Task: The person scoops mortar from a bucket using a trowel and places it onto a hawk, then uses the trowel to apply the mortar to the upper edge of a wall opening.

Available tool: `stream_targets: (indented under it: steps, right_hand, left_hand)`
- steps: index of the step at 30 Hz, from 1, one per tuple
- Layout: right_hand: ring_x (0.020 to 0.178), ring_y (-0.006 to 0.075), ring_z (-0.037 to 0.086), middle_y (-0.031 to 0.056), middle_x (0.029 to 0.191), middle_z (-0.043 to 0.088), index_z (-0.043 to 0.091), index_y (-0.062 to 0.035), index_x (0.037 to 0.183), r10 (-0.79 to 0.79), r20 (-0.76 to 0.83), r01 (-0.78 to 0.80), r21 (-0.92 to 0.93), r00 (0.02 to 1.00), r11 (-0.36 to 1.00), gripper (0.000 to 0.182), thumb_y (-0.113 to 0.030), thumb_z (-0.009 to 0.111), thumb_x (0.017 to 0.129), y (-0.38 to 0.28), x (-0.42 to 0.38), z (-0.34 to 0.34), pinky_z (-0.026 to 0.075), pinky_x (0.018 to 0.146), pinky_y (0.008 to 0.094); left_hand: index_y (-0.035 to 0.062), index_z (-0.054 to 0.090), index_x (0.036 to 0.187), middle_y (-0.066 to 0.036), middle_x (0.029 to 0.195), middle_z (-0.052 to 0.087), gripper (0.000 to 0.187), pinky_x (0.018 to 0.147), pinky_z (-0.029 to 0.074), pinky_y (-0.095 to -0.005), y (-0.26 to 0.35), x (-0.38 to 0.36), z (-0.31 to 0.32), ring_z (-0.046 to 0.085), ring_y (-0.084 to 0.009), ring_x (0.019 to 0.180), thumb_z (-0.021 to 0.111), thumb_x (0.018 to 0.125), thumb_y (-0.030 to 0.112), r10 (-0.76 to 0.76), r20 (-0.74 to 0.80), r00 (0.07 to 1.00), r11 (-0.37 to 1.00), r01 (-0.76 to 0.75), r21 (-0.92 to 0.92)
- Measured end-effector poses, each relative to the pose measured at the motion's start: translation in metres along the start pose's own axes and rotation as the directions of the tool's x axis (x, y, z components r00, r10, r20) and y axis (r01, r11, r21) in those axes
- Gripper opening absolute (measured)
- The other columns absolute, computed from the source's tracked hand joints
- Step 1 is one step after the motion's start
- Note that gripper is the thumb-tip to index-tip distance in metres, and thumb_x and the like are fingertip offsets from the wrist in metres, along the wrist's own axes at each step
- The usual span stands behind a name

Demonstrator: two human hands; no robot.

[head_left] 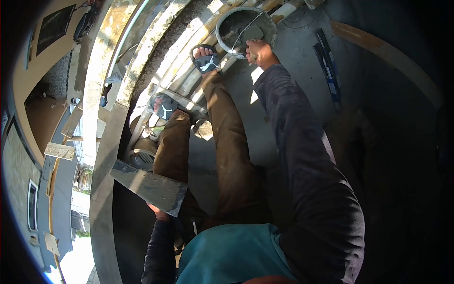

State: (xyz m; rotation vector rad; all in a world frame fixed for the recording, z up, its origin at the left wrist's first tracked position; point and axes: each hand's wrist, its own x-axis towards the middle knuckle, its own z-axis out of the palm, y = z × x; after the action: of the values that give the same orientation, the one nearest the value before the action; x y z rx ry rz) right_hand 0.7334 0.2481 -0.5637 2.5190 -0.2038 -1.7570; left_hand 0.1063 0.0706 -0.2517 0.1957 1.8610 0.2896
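Note:
My right hand [259, 53] is closed at the near rim of a round bucket [273, 29], gripping what looks like a trowel [253, 32]; its grey blade reaches into the bucket and the handle is hidden in my fist. Wet grey mortar [232, 31] lies in the bucket, and a thin wire handle crosses its mouth. Low at the left, my left hand [158, 211] holds a flat mortar board [151, 188] from beneath, its fingers mostly hidden. Grey smears cover the board's upper face.
My sandalled feet [206, 60] stand among poles and planks. A long wooden plank [105, 199] runs down the left side. Blue-and-black long packages [327, 68] lie on the grey floor at right. A lump of rubble [204, 129] sits between my legs.

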Motion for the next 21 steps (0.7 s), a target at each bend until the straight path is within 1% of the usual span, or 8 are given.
stream_targets:
  steps: [2,4,9,13,16,17,18,21]
  right_hand:
    - [0.062,0.0164,0.054,0.0087,0.090,0.061,0.056,-0.0154,0.119,-0.080,0.397,-0.250,0.710,0.914,0.658,0.032,-0.031,0.059,0.091,0.003,-0.007,-0.009,0.046,0.046,0.0314]
    - [0.057,0.0161,0.053,0.0064,0.081,0.061,0.058,-0.0171,0.119,-0.168,0.189,0.078,0.407,0.968,0.910,0.034,-0.030,0.063,0.088,-0.006,-0.041,0.007,0.048,0.049,0.0299]
    - [0.076,0.0239,0.068,0.0137,0.106,0.067,0.054,-0.0167,0.130,-0.348,-0.079,0.259,-0.521,0.934,0.813,0.046,-0.028,0.057,0.086,-0.013,-0.094,0.000,0.055,0.072,0.0365]
    - [0.082,0.0292,0.069,0.0135,0.118,0.064,0.056,-0.0146,0.127,-0.366,-0.196,0.210,-0.541,0.910,0.814,0.043,-0.028,0.052,0.087,0.017,-0.041,-0.013,0.054,0.079,0.0345]
    - [0.074,0.0246,0.065,0.0134,0.094,0.067,0.057,-0.0087,0.120,-0.464,-0.181,0.219,-0.699,0.867,0.681,0.039,-0.030,0.060,0.087,0.018,0.036,0.004,0.053,0.055,0.0364]
    - [0.068,0.0246,0.062,0.0139,0.087,0.064,0.056,-0.0078,0.114,-0.135,-0.197,0.117,-0.101,0.971,0.988,0.032,-0.029,0.059,0.090,-0.013,0.014,0.015,0.052,0.053,0.0362]
    - [0.062,0.0245,0.059,0.0143,0.079,0.061,0.055,-0.0069,0.108,0.155,0.000,-0.133,0.515,0.988,0.847,0.026,-0.028,0.058,0.092,-0.028,-0.003,0.021,0.050,0.050,0.0360]
    - [0.058,0.0232,0.057,0.0131,0.079,0.059,0.055,-0.0085,0.102,0.078,0.076,-0.109,0.629,0.994,0.769,0.019,-0.024,0.058,0.092,-0.021,-0.015,0.014,0.048,0.045,0.0350]
  left_hand:
    - [0.0073,0.045,0.137,-0.011,0.133,0.051,0.064,0.103,0.041,-0.0477,-0.006,0.006,0.005,0.051,-0.0321,0.120,0.032,0.096,0.055,0.066,0.023,0.998,0.989,-0.068,0.130]
    - [0.0077,0.045,0.137,-0.012,0.134,0.051,0.063,0.103,0.041,-0.0477,0.013,0.002,0.023,0.051,-0.0315,0.120,0.032,0.096,0.055,-0.083,0.096,0.992,0.932,0.111,-0.344]
    - [0.0077,0.045,0.136,-0.012,0.134,0.050,0.062,0.103,0.041,-0.0480,0.006,0.006,0.014,0.051,-0.0318,0.119,0.032,0.097,0.053,-0.080,0.079,0.994,0.943,0.101,-0.316]
    - [0.0074,0.045,0.136,-0.012,0.134,0.051,0.061,0.103,0.041,-0.0483,0.010,0.005,0.021,0.051,-0.0325,0.119,0.032,0.097,0.052,-0.153,0.055,0.987,0.891,0.162,-0.424]
    - [0.0070,0.044,0.137,-0.012,0.133,0.051,0.060,0.102,0.041,-0.0485,0.011,0.000,0.018,0.051,-0.0325,0.119,0.033,0.098,0.051,-0.097,0.113,0.989,0.901,0.136,-0.412]
    - [0.0070,0.044,0.137,-0.012,0.133,0.051,0.060,0.102,0.041,-0.0485,0.010,0.003,0.010,0.051,-0.0325,0.119,0.033,0.098,0.051,-0.103,0.105,0.989,0.902,0.138,-0.408]
    - [0.0069,0.044,0.137,-0.012,0.133,0.051,0.060,0.103,0.041,-0.0488,0.005,0.008,-0.003,0.051,-0.0326,0.120,0.033,0.097,0.051,-0.179,0.102,0.979,0.854,0.206,-0.478]
    - [0.0068,0.043,0.138,-0.012,0.134,0.051,0.061,0.103,0.041,-0.0492,0.003,0.003,0.001,0.050,-0.0326,0.121,0.033,0.097,0.052,-0.207,0.085,0.975,0.850,0.222,-0.478]
